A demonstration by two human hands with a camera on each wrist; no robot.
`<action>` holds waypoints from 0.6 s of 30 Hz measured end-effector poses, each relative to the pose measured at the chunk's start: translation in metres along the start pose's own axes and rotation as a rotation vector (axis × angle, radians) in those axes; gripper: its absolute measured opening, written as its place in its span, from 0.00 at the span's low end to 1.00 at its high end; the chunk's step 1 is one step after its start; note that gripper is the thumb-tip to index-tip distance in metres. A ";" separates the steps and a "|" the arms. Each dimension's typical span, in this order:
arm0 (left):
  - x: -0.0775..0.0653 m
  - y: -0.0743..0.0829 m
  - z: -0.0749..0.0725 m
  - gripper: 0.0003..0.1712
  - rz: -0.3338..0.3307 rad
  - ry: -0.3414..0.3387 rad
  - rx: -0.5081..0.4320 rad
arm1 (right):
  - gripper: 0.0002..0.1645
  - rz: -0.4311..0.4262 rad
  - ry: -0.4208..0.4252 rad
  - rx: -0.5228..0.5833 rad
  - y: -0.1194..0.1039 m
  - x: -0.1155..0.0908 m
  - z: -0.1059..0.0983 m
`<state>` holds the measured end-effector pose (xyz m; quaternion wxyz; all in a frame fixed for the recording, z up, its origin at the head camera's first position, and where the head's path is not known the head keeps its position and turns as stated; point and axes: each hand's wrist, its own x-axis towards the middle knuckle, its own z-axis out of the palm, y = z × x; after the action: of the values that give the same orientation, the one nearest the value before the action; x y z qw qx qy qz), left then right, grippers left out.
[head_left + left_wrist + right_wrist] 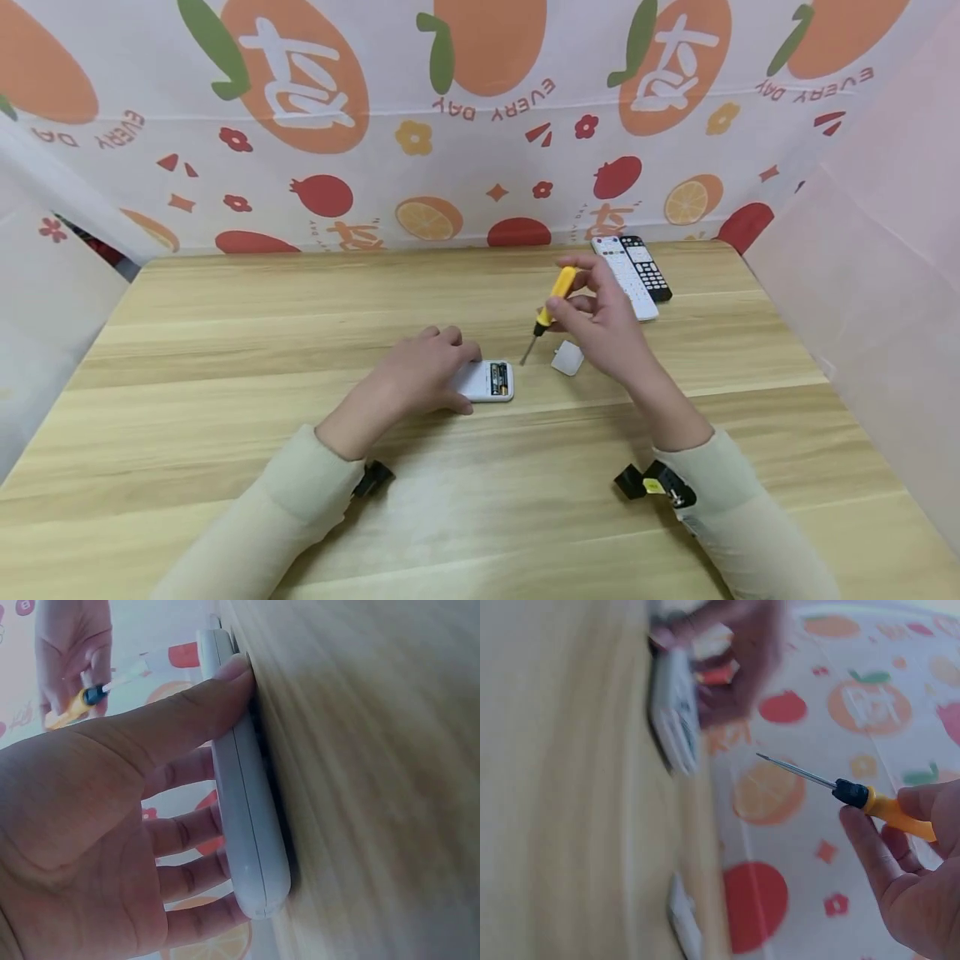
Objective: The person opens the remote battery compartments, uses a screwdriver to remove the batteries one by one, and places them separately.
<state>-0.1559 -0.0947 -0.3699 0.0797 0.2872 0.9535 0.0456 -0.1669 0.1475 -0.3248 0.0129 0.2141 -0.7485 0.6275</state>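
My left hand grips a white remote control by its long sides, thumb on the near edge and fingers on the far one. The remote lies back up on the table, and its open compartment shows batteries at the right end. In my right hand is a screwdriver with a yellow handle and black collar, pinched between thumb and fingers. Its thin metal shaft slants down toward the remote's battery end, with the tip apart from it. A small white battery cover lies just right of the tip.
A white remote and a black remote lie side by side at the back right, beyond my right hand. Behind the wooden table hangs a fruit-printed cloth. Dark wrist cameras sit at both cuffs.
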 end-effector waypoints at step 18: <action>0.001 0.004 -0.002 0.38 -0.023 -0.010 0.020 | 0.25 -0.080 -0.054 -0.188 0.011 -0.005 0.035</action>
<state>-0.1547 -0.0914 -0.3677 0.0819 0.2773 0.9567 0.0340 -0.1575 0.1177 -0.3442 0.0379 0.2584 -0.7950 0.5476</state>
